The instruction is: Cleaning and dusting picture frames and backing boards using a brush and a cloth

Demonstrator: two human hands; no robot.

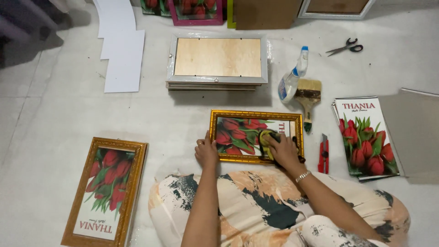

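right hand [284,151] clenched on yellow cloth [266,137], pressed to frame [256,115] glass; left hand [206,151] released, fingers steadying frame's left edge, on floor [55,110].

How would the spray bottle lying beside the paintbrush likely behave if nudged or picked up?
The spray bottle lies on its side on the floor, so its rounded body would probably roll when nudged. It looks like thin clear plastic, likely light. Its nozzle end touches the paintbrush, which may shift too.

Bare forearms, no sleeves. Left hand [206,153] — ring on one finger. Right hand [284,151] — thin metal bracelet [302,176] at wrist. Loose trousers [256,206]: cream, peach, black-green brush-stroke print.
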